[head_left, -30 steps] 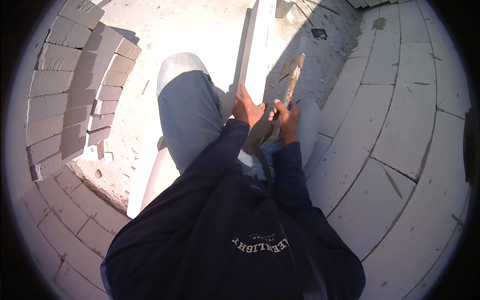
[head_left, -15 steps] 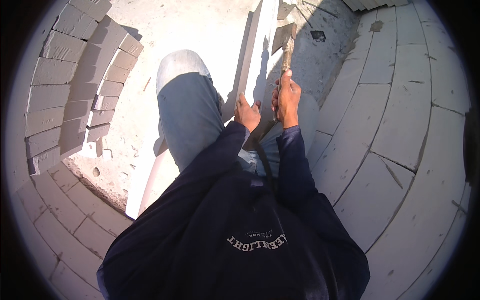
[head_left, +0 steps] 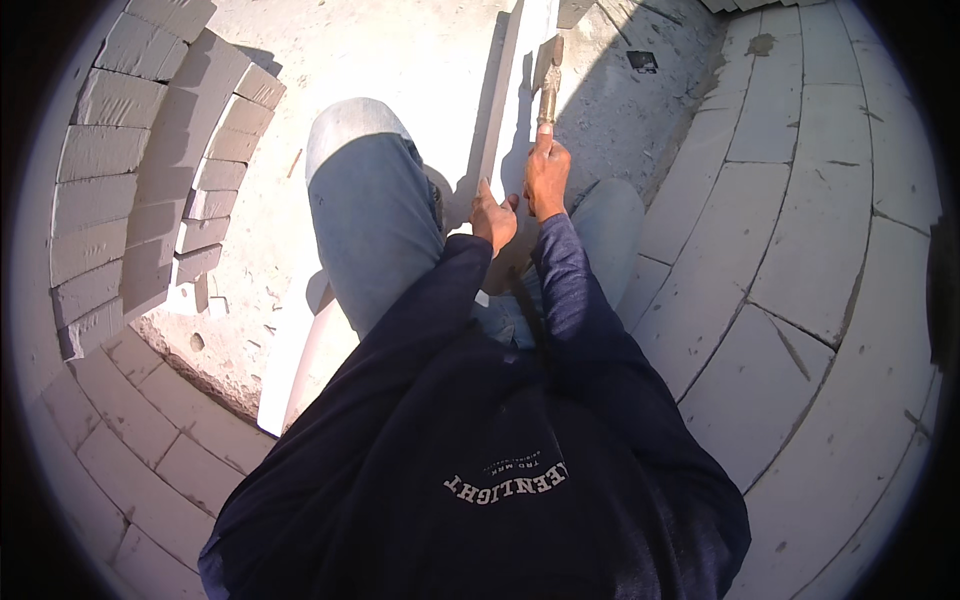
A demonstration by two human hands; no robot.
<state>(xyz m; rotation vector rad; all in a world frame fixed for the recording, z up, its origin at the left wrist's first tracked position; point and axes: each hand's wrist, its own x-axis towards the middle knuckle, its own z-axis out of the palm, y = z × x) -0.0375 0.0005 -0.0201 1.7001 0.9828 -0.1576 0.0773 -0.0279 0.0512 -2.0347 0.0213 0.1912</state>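
Note:
A long pale block (head_left: 526,75) runs away from me between my knees, its top sunlit and its left side shaded. My left hand (head_left: 493,218) is at the near part of the block, gripping it with index finger and thumb apart; the other fingers are mostly hidden. Just to the right, my right hand (head_left: 547,177) is closed around the handle of a hatchet (head_left: 549,88), thumb pointing forward along it. The hatchet head is over the block's right side, seen nearly edge-on. Whether the blade touches the block, I cannot tell.
Stacked pale blocks (head_left: 105,155) stand at the left. A wall of pale blocks (head_left: 800,200) rises along the right, and another block wall (head_left: 150,440) is at the lower left. Dusty concrete floor (head_left: 400,50) lies ahead, with a small dark scrap (head_left: 642,62) on it.
My right hand and the hatchet have moved left, toward the block, and the blade has turned from broad side to nearly edge-on. My left hand has barely shifted.

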